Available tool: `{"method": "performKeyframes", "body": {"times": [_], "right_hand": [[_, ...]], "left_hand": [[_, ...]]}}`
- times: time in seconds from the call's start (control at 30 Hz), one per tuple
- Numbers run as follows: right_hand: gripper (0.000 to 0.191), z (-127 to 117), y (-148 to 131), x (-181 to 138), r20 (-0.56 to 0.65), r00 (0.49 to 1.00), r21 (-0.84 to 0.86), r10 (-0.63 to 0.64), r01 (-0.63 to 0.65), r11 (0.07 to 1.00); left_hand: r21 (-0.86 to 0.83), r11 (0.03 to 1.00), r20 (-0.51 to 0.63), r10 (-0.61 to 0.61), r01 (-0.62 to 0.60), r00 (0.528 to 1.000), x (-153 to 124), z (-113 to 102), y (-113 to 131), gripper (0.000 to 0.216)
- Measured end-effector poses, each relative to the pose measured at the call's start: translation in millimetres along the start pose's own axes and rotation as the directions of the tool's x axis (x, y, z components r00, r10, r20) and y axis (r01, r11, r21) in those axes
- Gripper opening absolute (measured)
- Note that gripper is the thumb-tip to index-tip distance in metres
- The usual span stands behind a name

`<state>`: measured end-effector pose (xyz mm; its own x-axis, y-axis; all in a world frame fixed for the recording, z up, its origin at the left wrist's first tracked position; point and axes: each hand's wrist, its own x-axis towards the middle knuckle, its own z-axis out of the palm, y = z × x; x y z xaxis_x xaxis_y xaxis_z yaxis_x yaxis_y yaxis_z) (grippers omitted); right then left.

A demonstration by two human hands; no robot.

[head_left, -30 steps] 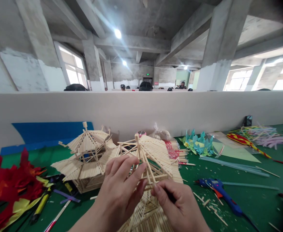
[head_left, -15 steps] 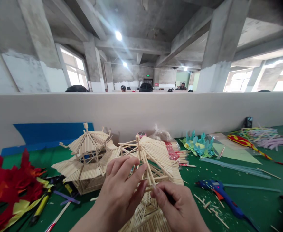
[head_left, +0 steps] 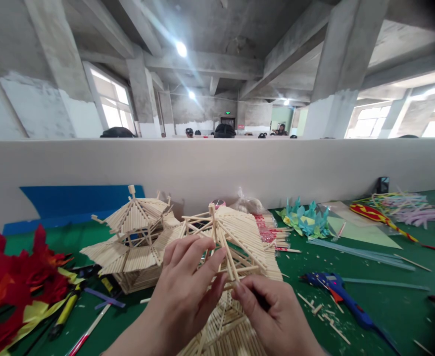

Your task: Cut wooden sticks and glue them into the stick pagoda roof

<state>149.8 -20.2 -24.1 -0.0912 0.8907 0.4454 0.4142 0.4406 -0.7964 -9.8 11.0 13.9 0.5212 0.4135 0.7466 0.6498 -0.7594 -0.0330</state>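
Note:
In front of me stands a pavilion model built of thin wooden sticks, its roof partly covered with sticks side by side and partly bare frame. My left hand curves over the frame's left side, its fingers and thumb closed about the roof sticks; the fingertips are partly hidden among them. At the lower end of the slanting roof sticks, my right hand pinches with thumb and forefinger. A second stick pavilion with a tiered roof stands to the left.
To the right lie a blue glue gun, clear glue sticks and stick scraps. A teal paper flower and paper strips sit farther back. Red paper pieces lie left. A white partition borders the table.
Both hands keep the same places on the roof frame, with hardly any movement. The whole view has shifted very slightly.

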Motion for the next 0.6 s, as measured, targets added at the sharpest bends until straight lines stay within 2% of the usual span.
{"method": "performKeyframes", "body": {"times": [0.6], "right_hand": [[0.036,0.7,0.3,-0.9,-0.015,1.0,-0.017,-0.017,0.017,1.0]], "left_hand": [[-0.001,1.0,-0.005,-0.002,0.002,1.0,-2.9,1.2,0.3,0.025]]}}
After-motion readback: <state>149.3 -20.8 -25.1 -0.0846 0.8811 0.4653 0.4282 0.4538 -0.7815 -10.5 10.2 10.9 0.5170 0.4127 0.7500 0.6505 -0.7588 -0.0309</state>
